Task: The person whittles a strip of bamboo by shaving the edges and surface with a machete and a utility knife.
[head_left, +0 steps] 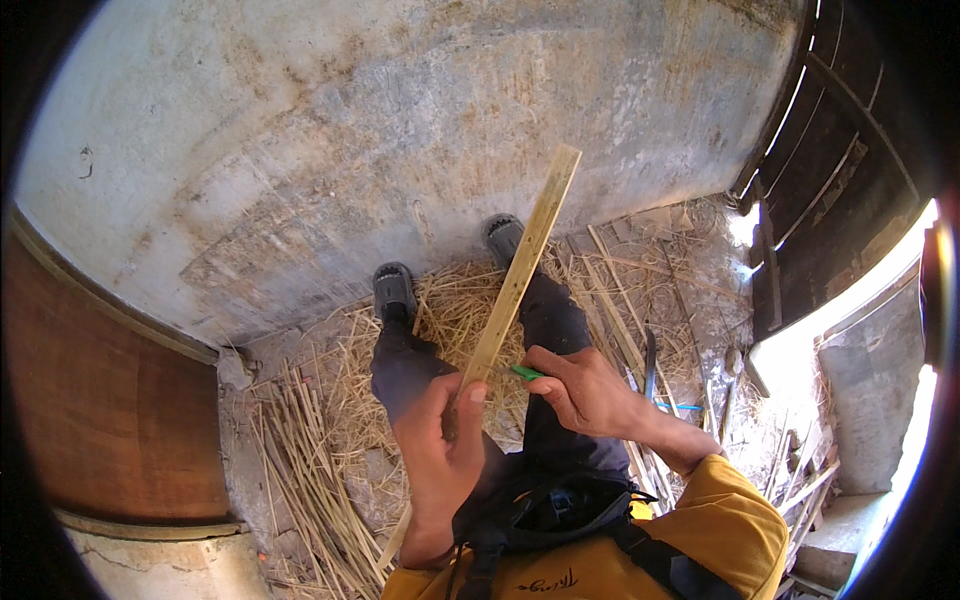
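Observation:
My left hand (440, 460) is closed around the lower part of a long, flat bamboo strip (525, 262), thumb lying along it. The strip slants up and away to the right, its far end in front of the wall. My right hand (592, 392) grips a small tool with a green handle (527, 373), probably a knife. Its tip points at the strip's right edge, just above my left thumb. Whether the tool touches the strip, I cannot tell. A pale piece (396, 538) shows beside my left wrist.
Pale shavings (462, 300) cover the floor around my feet. A bundle of thin strips (305, 470) lies at the left, with more strips (615, 310) at the right. A long dark blade (651, 362) lies near my right forearm. A stained wall (400, 130) rises ahead.

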Motion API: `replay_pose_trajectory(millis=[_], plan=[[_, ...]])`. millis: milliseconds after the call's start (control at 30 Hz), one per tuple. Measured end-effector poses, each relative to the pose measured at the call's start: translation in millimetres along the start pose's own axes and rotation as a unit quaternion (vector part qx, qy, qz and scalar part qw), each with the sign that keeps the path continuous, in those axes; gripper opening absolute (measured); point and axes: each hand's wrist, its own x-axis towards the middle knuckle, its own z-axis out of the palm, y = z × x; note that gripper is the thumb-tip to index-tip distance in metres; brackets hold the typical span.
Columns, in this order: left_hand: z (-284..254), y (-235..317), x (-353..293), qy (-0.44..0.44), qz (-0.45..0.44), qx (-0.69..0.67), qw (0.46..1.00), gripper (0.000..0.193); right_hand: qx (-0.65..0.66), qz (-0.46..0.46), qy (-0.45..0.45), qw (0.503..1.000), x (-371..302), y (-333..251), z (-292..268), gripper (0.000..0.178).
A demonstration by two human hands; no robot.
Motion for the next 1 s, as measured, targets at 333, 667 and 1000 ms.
replay_pose_trajectory(millis=[333,667,1000], plan=[[-2,-3,1,-0.052,-0.057,-0.077,0.994,0.024,-0.050,-0.020,0.040,0.998,2,5,8,0.033],[6,8,2,0.036,0.029,0.054,0.997,0.019,-0.103,0.013,0.047,0.993,3,-15,2,0.029],[7,4,7,0.090,0.095,0.155,0.979,0.011,-0.169,0.022,0.046,0.984,12,-26,-2,0.030]])
